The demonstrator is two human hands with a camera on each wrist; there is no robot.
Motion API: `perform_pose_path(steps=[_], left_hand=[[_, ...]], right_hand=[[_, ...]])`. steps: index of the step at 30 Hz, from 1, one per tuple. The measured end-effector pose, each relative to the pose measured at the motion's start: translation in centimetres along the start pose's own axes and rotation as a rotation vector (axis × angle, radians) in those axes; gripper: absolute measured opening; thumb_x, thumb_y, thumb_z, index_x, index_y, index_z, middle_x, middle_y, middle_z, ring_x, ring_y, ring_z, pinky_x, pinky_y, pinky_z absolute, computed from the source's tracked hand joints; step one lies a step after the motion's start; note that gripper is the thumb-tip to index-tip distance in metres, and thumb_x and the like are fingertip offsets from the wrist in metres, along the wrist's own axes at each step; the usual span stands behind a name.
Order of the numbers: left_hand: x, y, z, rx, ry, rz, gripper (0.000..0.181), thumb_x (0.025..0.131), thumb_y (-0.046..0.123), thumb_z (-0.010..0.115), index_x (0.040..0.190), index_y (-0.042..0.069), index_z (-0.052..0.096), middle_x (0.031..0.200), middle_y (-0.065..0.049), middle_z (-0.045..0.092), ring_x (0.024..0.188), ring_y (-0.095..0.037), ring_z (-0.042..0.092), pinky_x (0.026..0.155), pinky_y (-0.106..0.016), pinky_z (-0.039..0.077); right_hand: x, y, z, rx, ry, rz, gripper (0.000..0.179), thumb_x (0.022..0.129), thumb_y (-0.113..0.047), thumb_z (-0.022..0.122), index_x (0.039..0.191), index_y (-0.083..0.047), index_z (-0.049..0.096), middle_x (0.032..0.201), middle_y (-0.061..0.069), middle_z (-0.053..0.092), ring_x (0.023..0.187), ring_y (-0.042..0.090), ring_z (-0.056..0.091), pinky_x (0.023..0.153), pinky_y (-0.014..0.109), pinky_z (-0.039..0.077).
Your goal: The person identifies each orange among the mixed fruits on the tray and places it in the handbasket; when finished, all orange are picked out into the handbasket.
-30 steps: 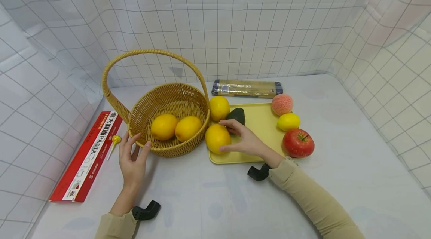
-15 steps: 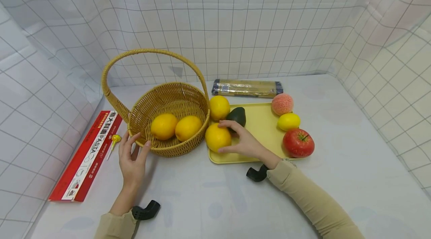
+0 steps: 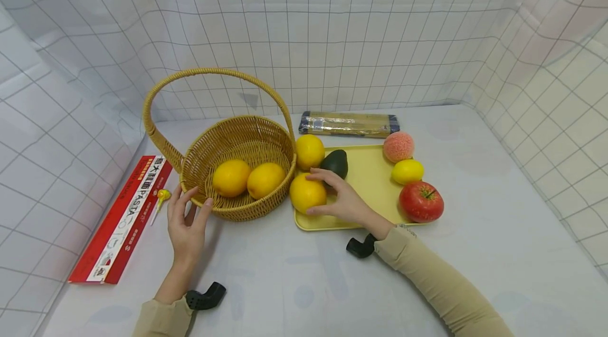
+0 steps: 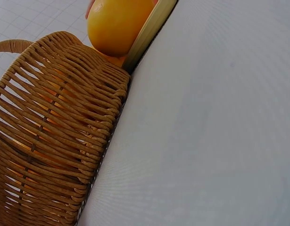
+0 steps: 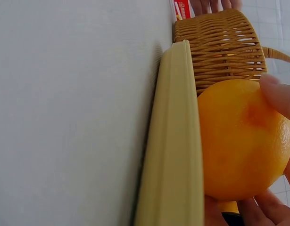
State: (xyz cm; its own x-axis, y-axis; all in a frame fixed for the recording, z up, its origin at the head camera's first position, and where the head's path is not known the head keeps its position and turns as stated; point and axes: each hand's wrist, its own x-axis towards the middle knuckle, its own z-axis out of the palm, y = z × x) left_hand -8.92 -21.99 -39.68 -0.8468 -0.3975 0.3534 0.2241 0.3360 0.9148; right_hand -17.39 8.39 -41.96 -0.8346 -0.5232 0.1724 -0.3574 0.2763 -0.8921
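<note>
My left hand (image 3: 186, 229) holds the near left rim of the wicker basket (image 3: 247, 214), thumb and fingers spread along the edge. Two oranges, a left one (image 3: 231, 178) and a right one (image 3: 266, 181), lie inside the basket. Between thumb and fingers my right hand (image 3: 345, 201) grips another orange (image 3: 304, 194), over the left end of the yellow tray (image 3: 368, 168). The right wrist view shows this orange (image 5: 244, 141) just past the tray's edge (image 5: 175, 141), with a thumb (image 5: 279, 94) on it. Behind the fingers sits a dark green avocado (image 3: 336, 162), partly hidden.
One more orange (image 3: 310, 152) rests at the tray's far left corner. A peach (image 3: 398, 147), a lemon (image 3: 407, 172) and a red apple (image 3: 421, 202) line its right side. A clear-wrapped pack (image 3: 349, 124) lies behind. Left are a red pasta box (image 3: 121, 221) and a yellow lollipop (image 3: 163, 195).
My right hand and forearm have shifted slightly left around the orange, which has moved a touch away from me. The avocado has edged a little to the right. The left hand stays put.
</note>
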Motion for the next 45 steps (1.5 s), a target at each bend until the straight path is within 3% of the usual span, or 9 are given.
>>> perform_pose_path(steps=[6, 13, 19, 24, 30, 36, 45], left_hand=[[0.0, 0.0, -0.1, 0.006, 0.0, -0.001, 0.037, 0.09, 0.003, 0.059, 0.122, -0.013, 0.049, 0.148, -0.014, 0.026, 0.134, -0.029, 0.029, 0.106, -0.029, 0.034], [0.0, 0.0, -0.1, 0.005, 0.001, -0.003, 0.037, 0.09, 0.004, 0.059, 0.122, -0.013, 0.049, 0.148, -0.014, 0.026, 0.134, -0.029, 0.029, 0.106, -0.026, 0.034], [0.0, 0.0, -0.1, 0.003, 0.001, 0.006, 0.037, 0.09, 0.003, 0.059, 0.122, -0.012, 0.049, 0.148, -0.015, 0.026, 0.134, -0.028, 0.029, 0.105, -0.025, 0.034], [0.0, -0.1, -0.2, -0.001, 0.002, 0.009, 0.037, 0.09, 0.004, 0.059, 0.122, -0.012, 0.049, 0.148, -0.014, 0.027, 0.134, -0.028, 0.029, 0.105, -0.026, 0.035], [0.0, 0.0, -0.1, 0.008, 0.004, 0.004, 0.037, 0.09, 0.004, 0.059, 0.122, -0.012, 0.049, 0.147, -0.015, 0.027, 0.134, -0.028, 0.029, 0.106, -0.027, 0.034], [0.0, 0.0, 0.0, 0.008, 0.005, 0.003, 0.038, 0.09, 0.005, 0.059, 0.123, -0.012, 0.049, 0.148, -0.014, 0.027, 0.134, -0.028, 0.03, 0.104, -0.023, 0.035], [0.0, 0.2, 0.0, 0.017, 0.001, -0.008, 0.039, 0.091, 0.006, 0.059, 0.123, -0.012, 0.048, 0.148, -0.013, 0.027, 0.134, -0.026, 0.03, 0.105, -0.025, 0.034]], right_hand=[[0.0, 0.2, 0.0, 0.025, 0.005, 0.022, 0.066, 0.072, -0.022, 0.082, 0.131, -0.016, 0.052, 0.147, 0.003, 0.036, 0.134, 0.019, 0.033, 0.107, 0.04, 0.033], [0.0, 0.3, -0.1, 0.128, 0.008, 0.047, 0.066, 0.073, -0.017, 0.081, 0.132, -0.013, 0.052, 0.146, 0.007, 0.037, 0.131, 0.02, 0.037, 0.107, 0.04, 0.034], [-0.1, -0.8, -0.2, 0.13, 0.007, 0.044, 0.065, 0.074, -0.012, 0.08, 0.132, -0.008, 0.05, 0.144, 0.009, 0.04, 0.128, 0.023, 0.041, 0.107, 0.04, 0.035], [0.1, 0.4, -0.3, 0.114, 0.009, 0.064, 0.068, 0.072, -0.021, 0.082, 0.132, -0.014, 0.05, 0.139, -0.002, 0.044, 0.124, 0.016, 0.044, 0.105, 0.034, 0.037], [0.2, 0.3, -0.7, 0.102, -0.002, 0.094, 0.066, 0.072, -0.023, 0.083, 0.13, -0.016, 0.052, 0.133, -0.004, 0.05, 0.121, 0.018, 0.047, 0.102, 0.034, 0.04], [0.2, -0.5, -1.6, 0.081, -0.02, 0.101, 0.065, 0.072, -0.024, 0.082, 0.129, -0.017, 0.052, 0.132, -0.003, 0.049, 0.121, 0.022, 0.047, 0.1, 0.036, 0.042], [2.1, -4.0, -3.1, 0.176, -0.001, 0.033, 0.064, 0.077, -0.013, 0.078, 0.134, -0.014, 0.048, 0.136, 0.002, 0.047, 0.118, 0.022, 0.051, 0.1, 0.039, 0.043]])
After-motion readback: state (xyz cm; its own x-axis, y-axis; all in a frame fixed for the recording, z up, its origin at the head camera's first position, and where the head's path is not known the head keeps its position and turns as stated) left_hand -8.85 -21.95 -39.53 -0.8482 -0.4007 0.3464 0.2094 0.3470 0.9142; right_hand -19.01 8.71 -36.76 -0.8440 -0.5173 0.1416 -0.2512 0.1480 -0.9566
